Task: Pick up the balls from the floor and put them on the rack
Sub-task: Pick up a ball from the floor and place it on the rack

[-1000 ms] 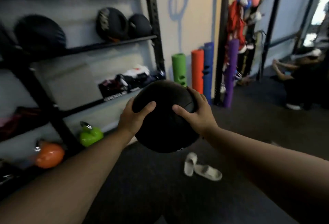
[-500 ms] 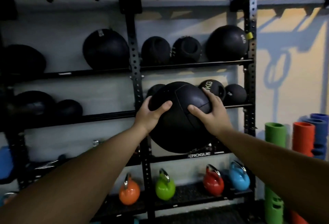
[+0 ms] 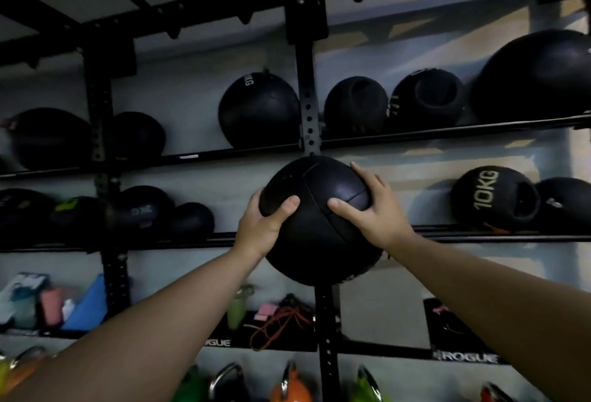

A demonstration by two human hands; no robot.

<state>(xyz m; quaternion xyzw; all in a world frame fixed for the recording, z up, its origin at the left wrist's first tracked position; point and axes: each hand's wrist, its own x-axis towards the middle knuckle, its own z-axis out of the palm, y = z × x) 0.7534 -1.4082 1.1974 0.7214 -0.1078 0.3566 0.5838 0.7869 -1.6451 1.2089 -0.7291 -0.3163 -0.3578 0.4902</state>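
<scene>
I hold a large black medicine ball (image 3: 319, 229) in front of the black steel rack (image 3: 307, 104), level with its middle shelf (image 3: 479, 231). My left hand (image 3: 262, 225) grips the ball's left side, thumb on the front. My right hand (image 3: 372, 209) grips its right side with fingers spread over the top. The ball covers the rack's centre upright and the shelf edge behind it. Whether it touches the shelf is hidden.
Several black balls sit on the upper shelf (image 3: 447, 133), and a 10KG ball (image 3: 494, 198) lies on the middle shelf at right. Other balls (image 3: 140, 209) fill the middle shelf at left. Bands and bags lie below, with coloured kettlebells (image 3: 289, 385) along the bottom.
I have stepped closer to the rack and raised the ball; the view has tilted up. Both hands keep the same grip on the ball.
</scene>
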